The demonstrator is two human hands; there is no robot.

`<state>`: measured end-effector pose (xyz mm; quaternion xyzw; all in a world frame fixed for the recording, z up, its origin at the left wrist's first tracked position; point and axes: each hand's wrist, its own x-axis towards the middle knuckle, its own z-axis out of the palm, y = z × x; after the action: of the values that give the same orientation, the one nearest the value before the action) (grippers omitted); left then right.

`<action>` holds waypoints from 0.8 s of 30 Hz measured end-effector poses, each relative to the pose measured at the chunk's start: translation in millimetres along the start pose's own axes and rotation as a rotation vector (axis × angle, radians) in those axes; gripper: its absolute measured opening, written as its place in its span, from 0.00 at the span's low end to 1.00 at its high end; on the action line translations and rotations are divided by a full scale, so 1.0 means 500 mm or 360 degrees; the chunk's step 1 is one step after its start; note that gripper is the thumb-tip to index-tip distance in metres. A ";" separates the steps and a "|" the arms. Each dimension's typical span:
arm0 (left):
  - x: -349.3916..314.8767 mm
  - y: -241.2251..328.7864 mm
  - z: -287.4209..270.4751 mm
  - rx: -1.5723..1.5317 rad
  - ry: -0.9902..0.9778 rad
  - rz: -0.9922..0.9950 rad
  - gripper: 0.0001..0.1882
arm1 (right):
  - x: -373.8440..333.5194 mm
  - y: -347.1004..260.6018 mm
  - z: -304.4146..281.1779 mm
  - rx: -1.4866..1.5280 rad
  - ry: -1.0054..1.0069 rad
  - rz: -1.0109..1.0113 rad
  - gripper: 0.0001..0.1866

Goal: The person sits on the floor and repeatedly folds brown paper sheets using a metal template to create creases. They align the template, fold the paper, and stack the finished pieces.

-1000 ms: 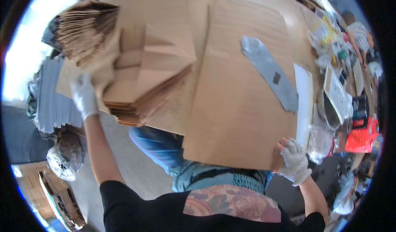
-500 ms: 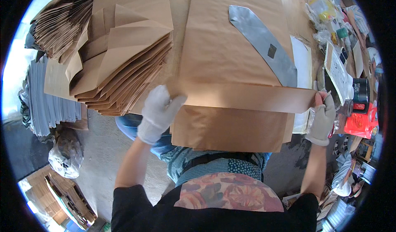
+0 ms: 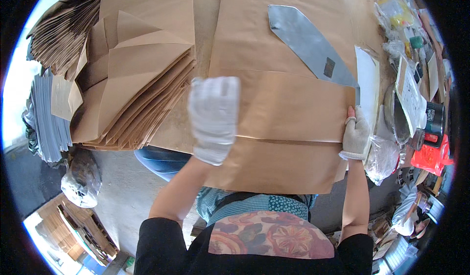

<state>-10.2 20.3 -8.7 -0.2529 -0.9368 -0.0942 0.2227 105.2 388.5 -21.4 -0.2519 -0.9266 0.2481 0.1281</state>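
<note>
A stack of brown kraft paper sheets (image 3: 289, 162) lies in front of me, with the top sheet's folded flap (image 3: 293, 103) lying across it. Over the flap's left edge is my left hand (image 3: 214, 118), in a white glove and smeared by motion; its fingers look stretched out and flat, holding nothing. At the flap's right edge my right hand (image 3: 356, 134) grips the paper, its bare fingertip showing beyond the glove. A flat grey metal plate (image 3: 313, 50) with a pointed end rests slanted on the paper, just beyond the flap.
Folded brown paper pieces (image 3: 142, 84) fan out in a pile at the left, beside another fanned bundle (image 3: 66, 35) and grey sheets (image 3: 51, 118). Plastic bags (image 3: 391, 11), a black container (image 3: 434, 118) and a red bag (image 3: 432, 155) crowd the right side. A clear bag (image 3: 81, 179) sits on the floor.
The raised paper strip has come down flat as a wider flap. My left hand has moved right and over the paper; my right hand has shifted left along with its edge.
</note>
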 end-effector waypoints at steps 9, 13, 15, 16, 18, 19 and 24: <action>0.038 0.044 0.010 -0.0517 -0.0358 0.0117 0.30 | 0.016 -0.100 -0.046 -0.0666 -0.0084 0.0015 0.19; 0.079 0.066 0.015 -0.0287 -0.0422 0.0027 0.25 | -0.016 -0.274 0.102 -0.0158 0.0147 -0.0982 0.33; 0.076 0.053 0.039 -0.0415 -0.0393 0.0003 0.22 | -0.051 -0.345 0.160 0.0215 0.0078 -0.1085 0.29; 0.087 0.047 0.023 -0.0560 -0.0414 0.0011 0.17 | -0.047 -0.328 0.150 0.0227 0.0069 -0.1039 0.28; 0.073 0.031 0.030 -0.0519 -0.0235 0.0073 0.17 | -0.031 -0.291 0.134 0.0281 0.0054 -0.0961 0.25; 0.063 0.025 0.033 -0.0489 -0.0140 0.0093 0.17 | -0.023 -0.252 0.117 0.0152 0.0088 -0.0921 0.24; 0.052 0.018 0.039 -0.0537 -0.0072 0.0138 0.14 | 0.020 -0.059 0.026 -0.0242 0.0323 -0.0764 0.21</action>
<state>-33.1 44.8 -13.2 -0.3290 -0.9007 -0.2345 0.1598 80.0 366.4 -15.6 -0.0575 -0.9581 0.1139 0.2564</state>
